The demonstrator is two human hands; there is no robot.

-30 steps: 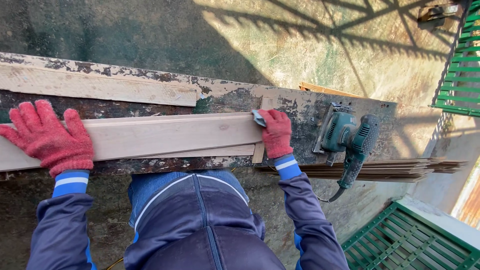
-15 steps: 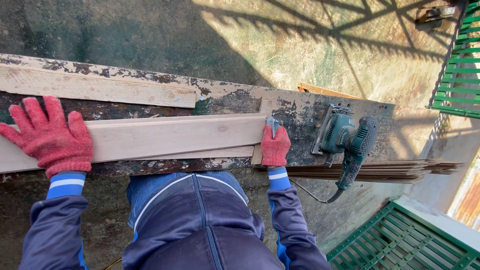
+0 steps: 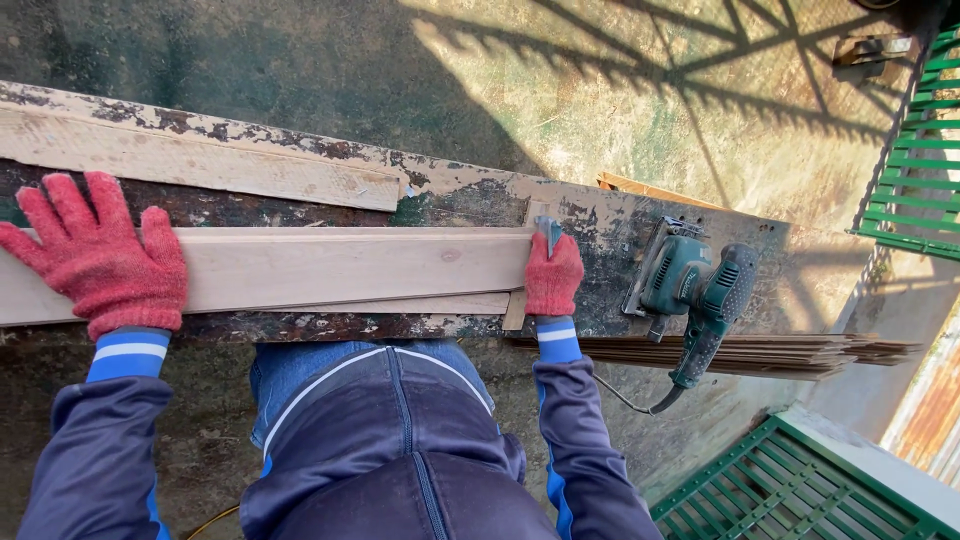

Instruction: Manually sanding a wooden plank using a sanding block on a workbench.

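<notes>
Two red-gloved hands work a pale wooden board [image 3: 340, 268] lying lengthwise on the paint-flaked table [image 3: 600, 230]: the left hand [image 3: 100, 255] rests on its left part with fingers spread flat, and the right hand [image 3: 552, 275] presses a small grey sanding pad [image 3: 547, 232] against the board's right end, fingers closed on it. Just right of that hand, a green electric sander [image 3: 690, 285] lies on the table, above a stack of thin wooden strips [image 3: 760, 350].

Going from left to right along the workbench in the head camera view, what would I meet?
Left hand in a red glove, flat on the pale wooden plank → right hand at the plank's end, holding a small grey piece → green electric sander → green metal grating.
</notes>
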